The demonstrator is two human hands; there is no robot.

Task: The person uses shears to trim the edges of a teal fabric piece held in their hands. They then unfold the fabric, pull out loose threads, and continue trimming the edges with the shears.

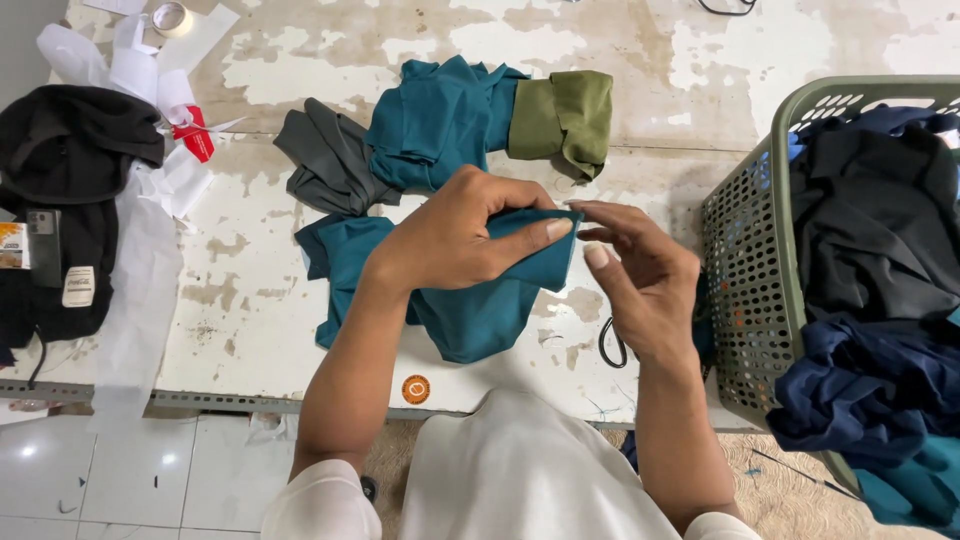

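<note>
My left hand [455, 235] pinches the folded edge of a teal garment [470, 310] that lies on the worn white table [640, 60]. Thumb and fingers press the cloth near its right corner. My right hand [640, 270] meets it from the right, fingertips closed on the same corner of the teal cloth. The rest of the garment spreads out under and to the left of my left wrist.
Behind lie a teal folded piece [440, 120], a grey piece [325, 165] and an olive piece [565, 115]. A green perforated basket [745, 260] of dark and blue clothes stands at the right. Black cloth [60, 150], white strips and a tape roll [172, 17] are at the left.
</note>
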